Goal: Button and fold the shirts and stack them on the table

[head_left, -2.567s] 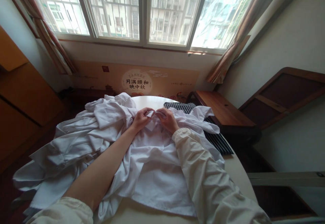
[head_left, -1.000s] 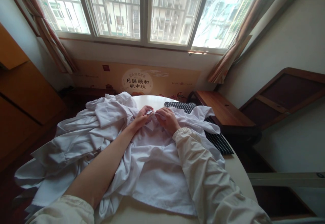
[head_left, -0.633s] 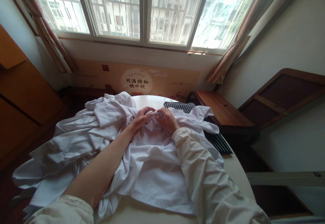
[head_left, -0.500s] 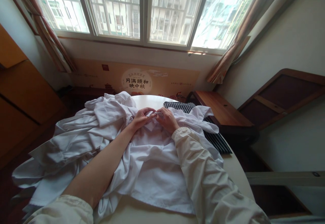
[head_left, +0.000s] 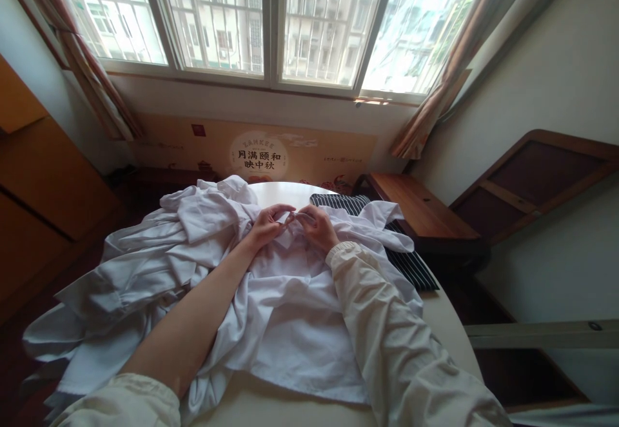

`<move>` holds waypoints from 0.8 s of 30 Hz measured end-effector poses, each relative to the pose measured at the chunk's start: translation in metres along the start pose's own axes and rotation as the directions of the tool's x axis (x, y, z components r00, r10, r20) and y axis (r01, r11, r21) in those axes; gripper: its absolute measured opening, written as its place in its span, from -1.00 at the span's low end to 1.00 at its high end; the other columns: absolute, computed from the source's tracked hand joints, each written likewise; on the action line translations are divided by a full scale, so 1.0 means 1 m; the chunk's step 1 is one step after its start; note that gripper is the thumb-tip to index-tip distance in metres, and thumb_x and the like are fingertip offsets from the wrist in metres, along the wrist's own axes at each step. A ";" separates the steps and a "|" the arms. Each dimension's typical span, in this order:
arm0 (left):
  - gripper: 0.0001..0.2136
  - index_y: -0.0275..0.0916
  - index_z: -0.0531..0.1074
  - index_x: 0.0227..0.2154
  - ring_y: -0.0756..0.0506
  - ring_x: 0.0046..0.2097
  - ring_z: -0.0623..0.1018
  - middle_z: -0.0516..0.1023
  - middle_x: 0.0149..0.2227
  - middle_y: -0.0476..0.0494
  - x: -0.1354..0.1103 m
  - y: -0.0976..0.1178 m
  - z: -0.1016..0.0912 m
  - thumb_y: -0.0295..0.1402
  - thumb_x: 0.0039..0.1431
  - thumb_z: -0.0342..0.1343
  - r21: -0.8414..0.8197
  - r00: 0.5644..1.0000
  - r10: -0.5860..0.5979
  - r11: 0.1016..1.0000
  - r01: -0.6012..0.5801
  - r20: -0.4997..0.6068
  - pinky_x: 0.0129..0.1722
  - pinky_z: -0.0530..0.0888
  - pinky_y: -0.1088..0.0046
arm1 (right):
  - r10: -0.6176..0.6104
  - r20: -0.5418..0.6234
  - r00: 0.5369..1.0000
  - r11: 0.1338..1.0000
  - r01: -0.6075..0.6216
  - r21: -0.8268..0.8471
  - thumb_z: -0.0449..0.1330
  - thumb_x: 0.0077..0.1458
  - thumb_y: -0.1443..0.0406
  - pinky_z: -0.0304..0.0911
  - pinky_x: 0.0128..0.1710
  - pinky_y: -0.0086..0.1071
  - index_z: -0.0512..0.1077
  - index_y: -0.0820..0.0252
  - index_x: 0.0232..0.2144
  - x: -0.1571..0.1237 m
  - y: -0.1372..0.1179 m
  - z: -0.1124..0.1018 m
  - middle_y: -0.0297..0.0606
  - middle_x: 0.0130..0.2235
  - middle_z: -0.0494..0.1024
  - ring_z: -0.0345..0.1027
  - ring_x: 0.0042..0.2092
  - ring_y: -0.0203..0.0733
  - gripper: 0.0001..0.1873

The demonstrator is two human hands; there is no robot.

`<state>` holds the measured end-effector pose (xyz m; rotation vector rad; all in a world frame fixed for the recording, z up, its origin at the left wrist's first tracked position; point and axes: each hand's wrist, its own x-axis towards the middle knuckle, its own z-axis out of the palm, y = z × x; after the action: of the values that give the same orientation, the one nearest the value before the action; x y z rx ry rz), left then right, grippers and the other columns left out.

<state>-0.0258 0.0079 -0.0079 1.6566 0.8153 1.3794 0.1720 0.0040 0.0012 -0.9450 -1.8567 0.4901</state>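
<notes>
A white shirt [head_left: 300,330] lies spread and wrinkled over a round table [head_left: 278,404]. At its far part, my left hand [head_left: 271,224] pinches a small bit of the cloth between thumb and fingers. Close beside it, my right hand [head_left: 316,226] is closed on the same edge, fingertips nearly meeting those of the left. The exact detail between the fingertips is too small to make out. A heap of rumpled white clothing [head_left: 159,253] lies left of my forearms and hangs past the table's side. Under the shirt's right side is a dark striped cloth [head_left: 411,269].
A wooden desk [head_left: 420,211] stands beyond the table on the right. A brown framed panel [head_left: 536,182] leans by the right wall. Ahead are a printed banner [head_left: 309,146], barred windows [head_left: 217,20] and tied curtains [head_left: 97,85]. An orange-brown cabinet [head_left: 43,182] is at the left.
My fingertips have shifted slightly on the cloth, and my right fingers have lifted and opened a little around the pinched edge. The clothing stays where it was.
</notes>
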 end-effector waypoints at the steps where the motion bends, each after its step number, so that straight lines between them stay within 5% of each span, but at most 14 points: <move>1: -0.65 -0.29 0.63 -0.08 -0.24 0.01 0.64 0.68 -0.06 -0.27 -0.001 0.000 0.000 -0.25 0.09 0.41 0.015 1.000 0.011 1.000 -0.011 -0.003 0.03 0.55 0.29 | 0.045 0.001 0.999 0.998 -0.045 0.044 0.26 0.24 0.15 0.29 -0.19 -0.27 0.54 0.11 -0.29 0.000 -0.001 -0.001 -0.27 -0.29 0.61 0.45 -0.23 -0.11 -0.83; 10: -0.72 -0.26 0.57 -0.18 -0.15 -0.11 0.63 0.65 -0.16 -0.18 -0.002 0.005 0.002 -0.22 0.11 0.38 0.157 0.998 0.055 0.986 -0.049 -0.038 -0.08 0.57 0.38 | 0.310 0.179 0.934 0.826 -0.358 0.435 0.37 0.06 0.06 0.28 -0.29 -0.32 0.51 0.15 -0.36 0.002 -0.003 -0.005 -0.33 -0.38 0.58 0.41 -0.33 -0.18 -0.71; 17: -0.68 -0.23 0.46 -0.07 -0.17 -0.05 0.62 0.63 -0.09 -0.20 -0.006 0.001 -0.001 -0.35 0.10 0.31 0.173 1.000 0.000 0.985 -0.004 0.019 -0.06 0.55 0.35 | 0.091 0.063 0.994 0.969 -0.103 0.224 0.30 0.20 0.05 0.36 -0.08 -0.21 0.55 0.09 -0.27 0.002 -0.007 -0.002 -0.23 -0.23 0.63 0.47 -0.16 -0.08 -0.75; 24: -0.63 -0.19 0.38 -0.06 -0.16 -0.05 0.62 0.61 -0.06 -0.19 -0.008 -0.002 0.000 -0.32 0.08 0.32 0.170 0.998 -0.062 0.984 0.059 0.017 -0.11 0.55 0.38 | 0.159 0.074 0.985 0.956 -0.172 0.238 0.28 0.20 0.02 0.35 -0.09 -0.25 0.52 0.11 -0.32 0.003 0.005 0.003 -0.27 -0.29 0.62 0.46 -0.21 -0.12 -0.71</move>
<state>-0.0275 0.0019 -0.0137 1.7577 0.9846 1.2769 0.1710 0.0099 -0.0017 -0.9308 -1.7248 0.8335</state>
